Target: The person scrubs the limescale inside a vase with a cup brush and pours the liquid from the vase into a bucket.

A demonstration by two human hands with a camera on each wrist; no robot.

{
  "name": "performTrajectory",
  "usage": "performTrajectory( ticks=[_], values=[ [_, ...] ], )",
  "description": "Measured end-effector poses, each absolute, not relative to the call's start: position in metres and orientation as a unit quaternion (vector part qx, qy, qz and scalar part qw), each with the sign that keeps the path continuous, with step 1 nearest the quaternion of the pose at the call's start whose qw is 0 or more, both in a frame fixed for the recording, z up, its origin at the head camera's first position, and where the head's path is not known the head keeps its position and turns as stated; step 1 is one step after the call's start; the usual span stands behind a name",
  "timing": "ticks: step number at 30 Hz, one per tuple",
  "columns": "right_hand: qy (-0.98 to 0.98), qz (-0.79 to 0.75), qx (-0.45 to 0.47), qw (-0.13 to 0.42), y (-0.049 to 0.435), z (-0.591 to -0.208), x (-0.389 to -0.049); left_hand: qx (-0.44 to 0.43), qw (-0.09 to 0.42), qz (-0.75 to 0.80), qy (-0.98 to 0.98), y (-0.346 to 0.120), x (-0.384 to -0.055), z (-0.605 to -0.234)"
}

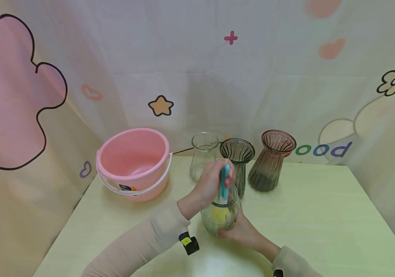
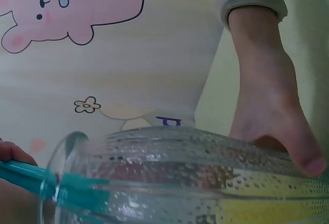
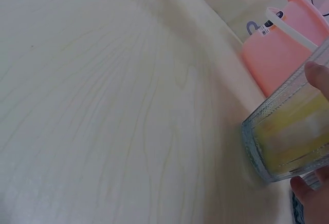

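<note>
My left hand grips the teal handle of a sponge brush that stands down inside a clear ribbed glass vase. Through the glass shows the brush's yellow sponge head, low in the vase. My right hand holds the vase from the right, low on its side, with the thumb in front. Water drops cover the glass in the left wrist view, where the right thumb lies against it. In the right wrist view only some right fingertips show at the edge.
A pink bucket with a white handle stands at the back left. Behind the hands are a clear vase, a dark grey vase and a reddish-brown vase. A printed curtain hangs behind the pale table.
</note>
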State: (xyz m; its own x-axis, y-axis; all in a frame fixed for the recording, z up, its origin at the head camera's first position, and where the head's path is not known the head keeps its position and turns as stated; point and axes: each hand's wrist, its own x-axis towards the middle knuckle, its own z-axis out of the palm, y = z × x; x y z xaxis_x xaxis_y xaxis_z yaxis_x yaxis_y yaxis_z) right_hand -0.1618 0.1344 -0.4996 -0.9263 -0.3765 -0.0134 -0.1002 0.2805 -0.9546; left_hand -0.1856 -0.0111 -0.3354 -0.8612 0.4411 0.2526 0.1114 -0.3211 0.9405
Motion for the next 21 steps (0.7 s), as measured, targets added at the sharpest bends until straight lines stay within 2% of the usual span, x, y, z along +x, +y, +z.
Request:
performTrajectory(
  ticks=[9,15,21],
  values=[
    [0.777,-0.559,-0.218,0.191,0.150,-0.489,-0.166,0.242,0.078,0.781,0.570,-0.018,-0.191,-0.340],
    [0.763,-0.555,-0.266,0.198,0.160,-0.476,-0.173,0.253,0.079,0.787,0.558,-0.018,-0.187,-0.341],
    [0.762,-0.571,-0.246,0.181,0.156,-0.481,-0.173,0.257,0.087,0.790,0.549,-0.016,-0.181,-0.330]
  ],
)
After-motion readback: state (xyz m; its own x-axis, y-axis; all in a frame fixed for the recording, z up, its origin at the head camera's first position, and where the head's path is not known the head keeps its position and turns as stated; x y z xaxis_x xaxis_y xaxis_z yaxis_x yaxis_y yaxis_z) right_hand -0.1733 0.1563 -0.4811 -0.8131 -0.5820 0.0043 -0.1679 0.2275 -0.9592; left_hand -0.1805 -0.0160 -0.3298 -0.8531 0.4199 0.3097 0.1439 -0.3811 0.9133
